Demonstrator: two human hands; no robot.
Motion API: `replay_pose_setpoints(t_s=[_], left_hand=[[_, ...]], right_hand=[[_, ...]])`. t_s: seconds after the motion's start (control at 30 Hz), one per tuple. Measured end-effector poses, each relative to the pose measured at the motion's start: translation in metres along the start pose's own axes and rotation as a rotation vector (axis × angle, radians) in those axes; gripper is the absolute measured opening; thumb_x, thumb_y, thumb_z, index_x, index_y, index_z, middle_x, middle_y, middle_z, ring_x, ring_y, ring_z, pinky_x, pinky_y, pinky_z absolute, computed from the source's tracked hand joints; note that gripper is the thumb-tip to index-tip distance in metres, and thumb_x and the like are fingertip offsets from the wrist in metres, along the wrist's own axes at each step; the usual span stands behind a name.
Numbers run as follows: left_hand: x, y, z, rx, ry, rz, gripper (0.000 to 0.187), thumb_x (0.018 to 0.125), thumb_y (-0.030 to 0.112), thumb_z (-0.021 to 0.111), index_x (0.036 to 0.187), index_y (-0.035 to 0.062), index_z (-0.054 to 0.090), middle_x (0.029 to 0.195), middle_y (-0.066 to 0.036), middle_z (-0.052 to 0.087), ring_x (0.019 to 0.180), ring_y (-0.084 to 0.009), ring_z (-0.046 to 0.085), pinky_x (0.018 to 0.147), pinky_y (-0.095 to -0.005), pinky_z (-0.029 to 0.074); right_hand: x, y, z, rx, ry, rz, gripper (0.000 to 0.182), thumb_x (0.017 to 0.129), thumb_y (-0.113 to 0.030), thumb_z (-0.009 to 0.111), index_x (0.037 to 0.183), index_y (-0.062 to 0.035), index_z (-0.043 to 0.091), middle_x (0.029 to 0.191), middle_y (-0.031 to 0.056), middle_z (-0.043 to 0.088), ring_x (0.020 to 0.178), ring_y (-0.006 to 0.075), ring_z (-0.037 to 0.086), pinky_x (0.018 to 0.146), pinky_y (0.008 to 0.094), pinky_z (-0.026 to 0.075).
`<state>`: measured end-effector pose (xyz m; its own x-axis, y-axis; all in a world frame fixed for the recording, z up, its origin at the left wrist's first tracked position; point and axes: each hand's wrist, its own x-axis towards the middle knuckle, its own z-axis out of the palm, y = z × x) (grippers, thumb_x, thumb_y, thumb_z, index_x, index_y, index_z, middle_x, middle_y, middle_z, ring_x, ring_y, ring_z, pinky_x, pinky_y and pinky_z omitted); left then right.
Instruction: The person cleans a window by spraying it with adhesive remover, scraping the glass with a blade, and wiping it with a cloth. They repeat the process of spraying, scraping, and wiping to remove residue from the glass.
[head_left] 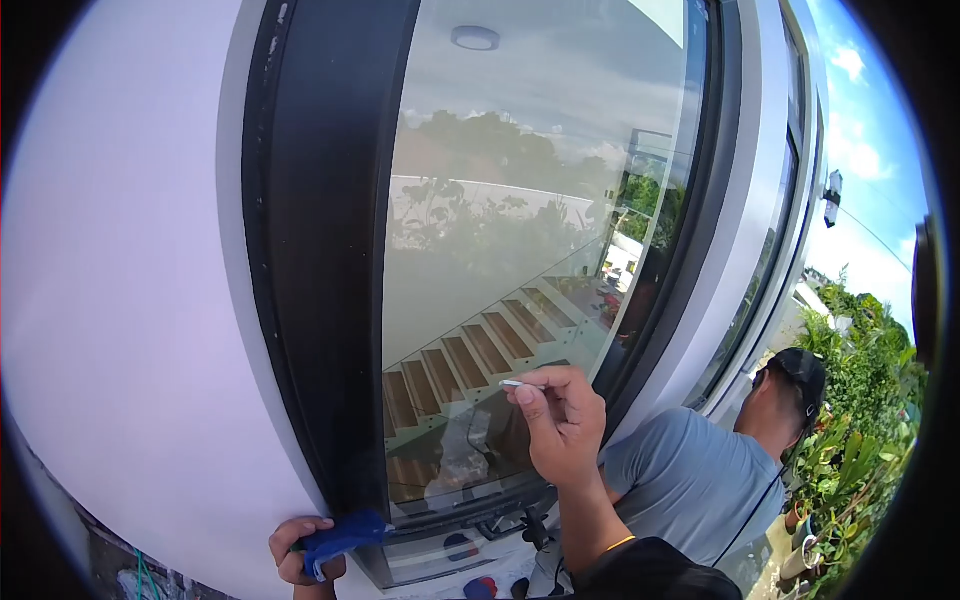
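Right hand (pixel 562 425) raised against the window pane (pixel 500 250), fingers pinched on a small thin blade (pixel 513 384) whose tip touches the glass just left of the thumb. Left hand (pixel 300 552), lower and well to the left, closed round a blue cloth (pixel 345 535) at the foot of the dark frame (pixel 320 250).

Judged step: scraping a spot off the glass; the next stroke needs a flat blade and light pressure.

Another person in a grey shirt (pixel 690 480) crouches beyond the right hand.

No legible writing.

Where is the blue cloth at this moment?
In the head view, the blue cloth sits at the bottom left, gripped in the left hand against the lower corner of the black window frame, below and left of the right hand.
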<state>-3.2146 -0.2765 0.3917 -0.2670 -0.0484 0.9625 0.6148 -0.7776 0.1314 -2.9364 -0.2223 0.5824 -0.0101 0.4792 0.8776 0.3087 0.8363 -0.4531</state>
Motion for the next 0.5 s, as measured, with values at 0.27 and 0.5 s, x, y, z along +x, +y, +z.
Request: replay_pose_setpoints(t_s=[0.27,0.5], left_hand=[[0.019,-0.002,-0.007,0.221,-0.162,0.135,0.028,0.092,0.017,0.061,0.092,0.0075,0.034,0.086,-0.016,0.058,0.06,-0.0233,0.063,0.051,-0.0301,0.049],[0.278,0.059,0.026,0.315,-0.292,0.737,0.03,0.091,0.006,0.065,0.107,-0.0009,0.041,0.109,-0.026,0.06,0.085,-0.0379,0.07,0.066,-0.0386,0.06]], right_hand=[[-0.078,0.047,-0.026,0.17,-0.011,0.355,0.015,0.099,-0.013,0.06,0.099,0.0009,0.057,0.088,0.0059,0.067,0.08,0.0067,0.06,0.073,0.0216,0.048],[-0.138,0.098,-0.06,0.245,0.035,0.531,0.016,0.101,-0.016,0.057,0.099,-0.0001,0.054,0.089,0.0071,0.067,0.081,0.0099,0.063,0.076,0.0247,0.052]])
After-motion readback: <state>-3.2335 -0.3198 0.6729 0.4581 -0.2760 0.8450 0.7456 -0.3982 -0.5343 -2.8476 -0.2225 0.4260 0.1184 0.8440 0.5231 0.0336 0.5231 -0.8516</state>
